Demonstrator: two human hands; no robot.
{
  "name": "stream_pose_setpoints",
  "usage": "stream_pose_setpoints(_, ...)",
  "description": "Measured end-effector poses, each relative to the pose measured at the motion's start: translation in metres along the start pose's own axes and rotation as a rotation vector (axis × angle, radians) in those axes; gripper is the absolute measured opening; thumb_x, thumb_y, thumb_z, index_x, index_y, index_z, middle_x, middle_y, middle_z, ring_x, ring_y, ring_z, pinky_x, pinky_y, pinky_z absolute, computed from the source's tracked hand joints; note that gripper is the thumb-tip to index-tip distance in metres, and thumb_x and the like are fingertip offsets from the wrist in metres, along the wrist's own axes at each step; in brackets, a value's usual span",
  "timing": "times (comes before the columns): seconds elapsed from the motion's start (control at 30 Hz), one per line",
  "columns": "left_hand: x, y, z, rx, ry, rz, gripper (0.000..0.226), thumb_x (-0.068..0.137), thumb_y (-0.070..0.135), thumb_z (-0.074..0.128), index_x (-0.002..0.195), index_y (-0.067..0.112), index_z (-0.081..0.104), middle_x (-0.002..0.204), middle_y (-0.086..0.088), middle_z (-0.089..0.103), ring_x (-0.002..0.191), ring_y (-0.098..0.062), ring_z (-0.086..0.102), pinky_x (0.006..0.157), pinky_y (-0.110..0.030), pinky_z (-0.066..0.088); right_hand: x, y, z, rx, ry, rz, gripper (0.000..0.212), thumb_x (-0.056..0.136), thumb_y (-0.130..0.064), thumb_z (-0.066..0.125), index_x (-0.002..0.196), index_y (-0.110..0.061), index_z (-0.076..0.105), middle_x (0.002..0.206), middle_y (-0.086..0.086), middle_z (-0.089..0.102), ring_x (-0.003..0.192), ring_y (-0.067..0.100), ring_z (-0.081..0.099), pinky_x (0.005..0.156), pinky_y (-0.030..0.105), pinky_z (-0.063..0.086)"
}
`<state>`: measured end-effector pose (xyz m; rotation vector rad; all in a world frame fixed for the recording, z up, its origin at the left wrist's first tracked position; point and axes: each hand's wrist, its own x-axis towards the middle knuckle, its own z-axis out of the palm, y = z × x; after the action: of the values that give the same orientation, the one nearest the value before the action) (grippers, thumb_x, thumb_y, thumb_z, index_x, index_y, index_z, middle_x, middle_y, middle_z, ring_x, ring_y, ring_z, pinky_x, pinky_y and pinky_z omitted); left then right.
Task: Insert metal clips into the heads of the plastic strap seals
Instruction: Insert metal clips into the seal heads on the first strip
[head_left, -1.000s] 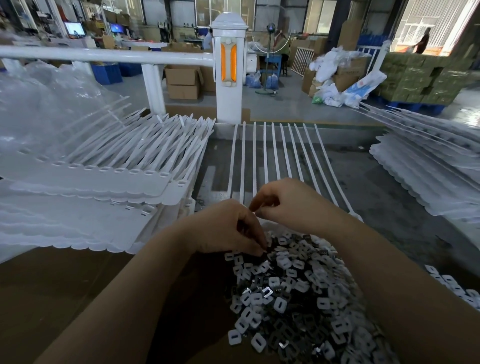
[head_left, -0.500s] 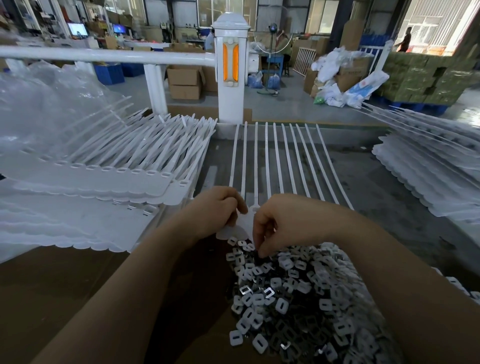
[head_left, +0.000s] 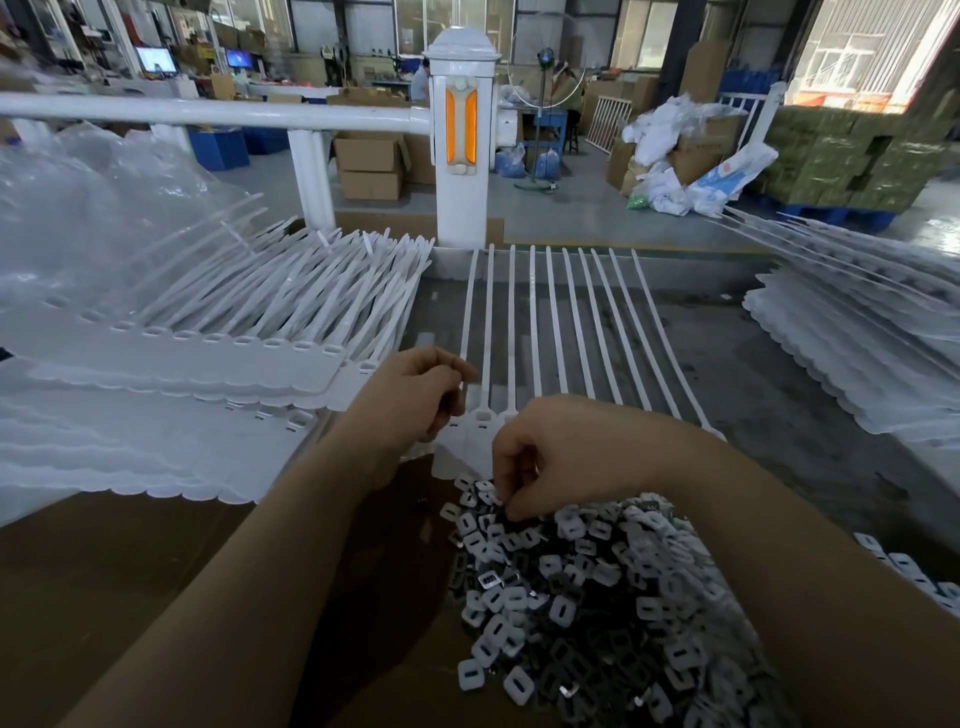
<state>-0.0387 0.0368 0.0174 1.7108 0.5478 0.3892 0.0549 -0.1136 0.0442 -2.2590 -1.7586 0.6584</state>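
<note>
Left hand (head_left: 410, 400) fingers curled on seal strip (head_left: 470, 441), right hand (head_left: 550, 457) over clips (head_left: 587, 587).

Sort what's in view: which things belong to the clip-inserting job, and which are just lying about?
In use: left hand gripping the strap seals sheet; right hand picking from the clip pile.

Lying about: seal stacks, plastic bag, cardboard boxes, white railing post.

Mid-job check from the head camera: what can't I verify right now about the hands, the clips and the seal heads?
- Right hand: its curled fingers hide whether it pinches a clip from the clip pile.
- Left hand: its fingertips are hidden behind the hand at the strap seals, so the grip is unclear.
- Seal heads right of the second: covered by the right hand and forearm.
- Clips already seated: too small to tell.
</note>
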Motion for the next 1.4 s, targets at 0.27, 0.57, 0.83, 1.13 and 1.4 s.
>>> stream_pose_setpoints(0.27,0.000,-0.002,0.002,-0.042,-0.163,0.012,0.019,0.095,0.019,0.058,0.086,0.015,0.074,0.066,0.000,0.065,0.048,-0.006,0.042,0.041,-0.015,0.033,0.000,0.014,-0.008,0.524,0.593,0.100,0.004,0.083,-0.022,0.075,0.081,-0.022,0.071,0.072,-0.003,0.070,0.060,0.003,0.060,0.059,0.020,0.050)
stream_pose_setpoints(0.57,0.000,-0.004,0.004,-0.244,-0.242,-0.012,0.023,0.095,0.018,0.057,0.082,0.011,0.075,0.069,-0.004,0.066,0.048,-0.007,0.045,0.040,-0.015,0.033,0.005,0.017,-0.004,0.396,0.697,0.024,0.012,0.083,-0.023,0.075,0.077,-0.031,0.067,0.074,-0.008,0.067,0.056,0.000,0.053,0.057,0.025,0.048)
stream_pose_setpoints(0.83,0.002,-0.004,0.002,-0.275,-0.251,-0.051,0.015,0.093,0.014,0.059,0.085,0.008,0.070,0.070,-0.006,0.067,0.049,-0.007,0.046,0.040,-0.015,0.036,0.009,0.015,-0.003,0.296,0.714,0.008,0.010,0.083,-0.024,0.075,0.080,-0.031,0.069,0.073,-0.011,0.065,0.058,0.002,0.053,0.059,0.030,0.049)
stream_pose_setpoints(1.13,0.000,-0.004,0.006,-0.029,-0.166,0.075,0.015,0.096,0.014,0.057,0.089,0.011,0.070,0.069,0.001,0.067,0.051,-0.004,0.047,0.047,-0.015,0.039,0.007,0.015,-0.005,0.345,0.673,0.109,0.014,0.090,-0.020,0.063,0.085,-0.031,0.072,0.077,-0.012,0.068,0.065,-0.001,0.060,0.063,0.022,0.054)
stream_pose_setpoints(1.4,-0.002,-0.003,0.008,0.129,-0.087,0.179,0.015,0.097,0.017,0.057,0.087,0.016,0.068,0.066,0.006,0.065,0.052,0.000,0.049,0.051,-0.013,0.039,0.007,0.015,-0.003,0.322,0.624,0.140,0.015,0.091,-0.025,0.063,0.080,-0.036,0.065,0.076,-0.013,0.065,0.064,-0.004,0.059,0.058,0.015,0.043)
